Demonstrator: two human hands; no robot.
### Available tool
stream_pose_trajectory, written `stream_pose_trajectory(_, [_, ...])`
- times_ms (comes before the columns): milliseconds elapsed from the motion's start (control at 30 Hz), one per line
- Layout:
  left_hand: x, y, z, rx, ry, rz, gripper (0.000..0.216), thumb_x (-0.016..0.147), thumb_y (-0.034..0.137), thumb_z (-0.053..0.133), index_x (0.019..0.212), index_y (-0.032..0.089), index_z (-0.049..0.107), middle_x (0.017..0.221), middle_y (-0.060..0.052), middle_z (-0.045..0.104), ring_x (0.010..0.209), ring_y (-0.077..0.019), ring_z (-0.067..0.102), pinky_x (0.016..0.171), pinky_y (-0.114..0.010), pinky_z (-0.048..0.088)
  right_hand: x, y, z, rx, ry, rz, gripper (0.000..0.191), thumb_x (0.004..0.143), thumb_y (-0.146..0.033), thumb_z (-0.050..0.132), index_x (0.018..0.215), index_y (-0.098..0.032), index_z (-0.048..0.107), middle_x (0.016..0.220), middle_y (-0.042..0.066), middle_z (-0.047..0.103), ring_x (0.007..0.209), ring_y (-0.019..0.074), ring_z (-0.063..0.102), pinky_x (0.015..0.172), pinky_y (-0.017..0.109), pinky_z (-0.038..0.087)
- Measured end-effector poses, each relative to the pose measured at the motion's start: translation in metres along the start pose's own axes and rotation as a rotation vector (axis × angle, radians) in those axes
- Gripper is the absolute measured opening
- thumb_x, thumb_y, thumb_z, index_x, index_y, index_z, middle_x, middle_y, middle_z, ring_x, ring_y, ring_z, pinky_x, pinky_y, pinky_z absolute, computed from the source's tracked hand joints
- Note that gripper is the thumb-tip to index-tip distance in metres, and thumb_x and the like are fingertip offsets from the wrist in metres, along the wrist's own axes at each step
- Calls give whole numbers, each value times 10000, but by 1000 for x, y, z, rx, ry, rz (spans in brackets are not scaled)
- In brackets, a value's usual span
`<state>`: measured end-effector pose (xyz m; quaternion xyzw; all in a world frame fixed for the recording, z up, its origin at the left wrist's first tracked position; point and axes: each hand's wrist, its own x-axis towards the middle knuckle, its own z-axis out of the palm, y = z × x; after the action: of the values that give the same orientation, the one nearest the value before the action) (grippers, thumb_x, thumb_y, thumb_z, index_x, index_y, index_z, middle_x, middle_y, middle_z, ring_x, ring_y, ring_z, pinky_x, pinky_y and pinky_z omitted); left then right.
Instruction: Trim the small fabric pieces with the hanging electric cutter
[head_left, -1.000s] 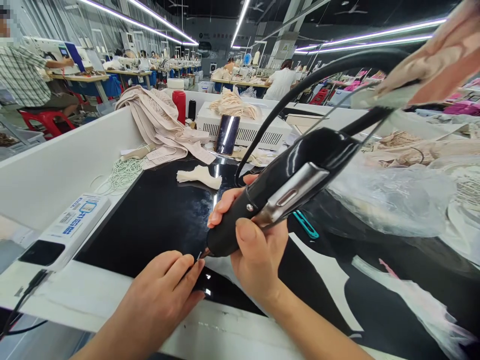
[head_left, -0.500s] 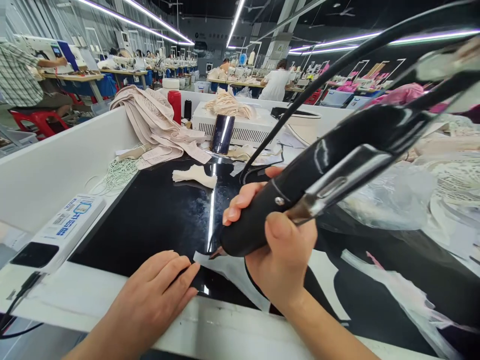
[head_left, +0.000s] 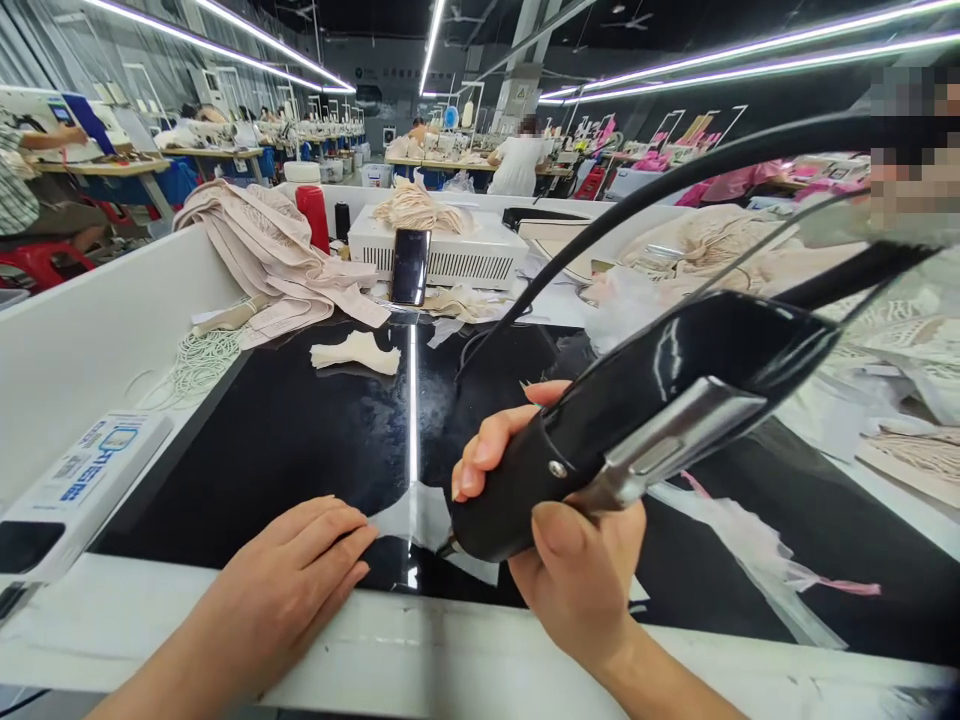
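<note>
My right hand is wrapped round a thick black corded hand tool with a silver lever, the thumb by the lever. Its small pointed tip reaches a thin, pale, translucent curved piece on the shiny black work surface. My left hand lies flat with its fingers stretched out, the fingertips at the left end of that piece. Whether they press on it I cannot tell. Part of the piece is hidden behind the tool. Further back rests a cream fabric piece.
At the left is a white device with blue lettering, near green cord and beige fabric. A phone leans against a white vented box. Translucent scraps lie right. A cable arches overhead. People work at machines behind.
The tool's tip has moved along the pale piece, from its left end toward its right part. The piece now lies at a different angle. The whole view has shifted, with background things further left.
</note>
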<state>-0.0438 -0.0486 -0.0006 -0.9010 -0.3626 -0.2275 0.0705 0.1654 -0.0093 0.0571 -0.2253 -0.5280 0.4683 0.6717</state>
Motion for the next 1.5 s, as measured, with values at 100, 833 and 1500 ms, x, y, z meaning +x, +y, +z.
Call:
stream_pose_trajectory(100, [-3, 8, -8, -60, -8, -20, 266, 1034, 230, 430, 1132, 164, 668, 1040, -53, 703, 1001, -170, 665, 974, -280, 532, 2, 1, -4, -8, 3, -7, 383, 834, -374, 749, 1134, -282, 529, 836, -25, 623, 628, 140, 595, 571, 303, 528])
stream_pose_trajectory(833, [32, -25, -1, -388, -384, -111, 764, 793, 417, 789, 1452, 256, 439, 1445, -125, 559, 1440, -300, 377, 1172, -604, 273, 22, 16, 17, 89, -26, 21, 324, 819, -347, 731, 1022, -263, 494, 829, -33, 619, 636, 122, 581, 588, 283, 530])
stream_pose_trajectory(1500, [36, -28, 0, -436, -452, -147, 641, 892, 364, 692, 1454, 266, 400, 1492, -97, 509, 1480, -266, 304, 1205, -622, 166, 23, 20, 18, 92, -6, 13, 330, 812, -376, 757, 1006, -262, 516, 827, -33, 618, 653, 122, 586, 601, 282, 532])
